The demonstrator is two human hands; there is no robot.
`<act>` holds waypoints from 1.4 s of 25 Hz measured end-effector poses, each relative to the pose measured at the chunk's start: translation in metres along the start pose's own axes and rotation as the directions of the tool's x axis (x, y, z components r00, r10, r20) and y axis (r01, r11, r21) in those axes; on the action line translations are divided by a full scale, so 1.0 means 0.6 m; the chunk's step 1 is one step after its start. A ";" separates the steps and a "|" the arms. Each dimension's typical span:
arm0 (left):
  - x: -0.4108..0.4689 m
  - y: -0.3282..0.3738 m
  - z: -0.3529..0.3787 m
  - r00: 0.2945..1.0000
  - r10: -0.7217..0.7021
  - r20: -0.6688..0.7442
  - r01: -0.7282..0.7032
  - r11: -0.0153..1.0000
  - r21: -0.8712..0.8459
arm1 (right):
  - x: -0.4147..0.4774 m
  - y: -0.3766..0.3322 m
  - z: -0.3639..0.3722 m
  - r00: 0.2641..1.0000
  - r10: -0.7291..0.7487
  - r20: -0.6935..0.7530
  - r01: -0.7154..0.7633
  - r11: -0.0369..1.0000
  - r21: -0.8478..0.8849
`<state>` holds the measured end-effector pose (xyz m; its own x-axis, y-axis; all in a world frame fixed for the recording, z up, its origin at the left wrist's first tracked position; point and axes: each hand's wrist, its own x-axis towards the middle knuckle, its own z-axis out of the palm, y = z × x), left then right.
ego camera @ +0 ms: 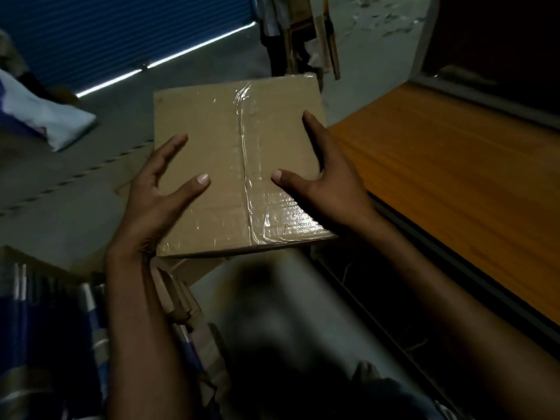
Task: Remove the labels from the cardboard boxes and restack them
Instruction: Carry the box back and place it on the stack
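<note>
A brown cardboard box (pixel 209 128) is held up in the middle of the view, its top face towards me. A strip of clear tape (pixel 245 165) runs down its centre seam, and a wider shiny patch of tape (pixel 291 218) covers its near right corner. My left hand (pixel 160 204) grips the box's left edge with the thumb laid on top. My right hand (pixel 328 180) grips the right edge, thumb on top and a finger along the side. No printed label shows on this face.
An orange wooden surface (pixel 448 183) lies to the right. More cardboard (pixel 181 301) sits below the box on the grey floor. A blue shutter (pixel 115 34) and a white bundle (pixel 45 116) are at the left, with cardboard pieces (pixel 306 31) leaning at the back.
</note>
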<state>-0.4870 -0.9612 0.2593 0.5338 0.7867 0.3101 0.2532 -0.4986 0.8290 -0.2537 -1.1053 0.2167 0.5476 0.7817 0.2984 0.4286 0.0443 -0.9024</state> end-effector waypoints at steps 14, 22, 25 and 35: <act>0.248 -0.318 0.015 0.889 -0.452 -0.071 0.449 0.892 -0.052 | 0.396 0.194 0.237 0.836 0.235 0.495 -0.151 0.967 -0.203; 0.383 -0.611 0.067 0.811 -0.585 -0.001 0.585 0.810 -0.053 | 0.537 0.411 0.436 0.726 0.471 0.502 -0.323 0.877 -0.356; 0.419 -0.723 0.083 0.834 -0.551 0.032 0.546 0.833 0.089 | 0.573 0.480 0.505 0.708 0.533 0.463 -0.351 0.835 -0.424; 0.552 -1.020 0.144 0.748 -0.663 -0.036 0.664 0.745 0.069 | 0.742 0.717 0.748 0.696 0.472 0.541 -0.174 0.842 -0.510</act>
<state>-0.3957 -0.4270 -0.1855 0.2021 0.9320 -0.3009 0.5984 0.1257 0.7913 -0.1480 -0.4593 -0.1783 0.1942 0.9015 -0.3867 0.6322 -0.4165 -0.6534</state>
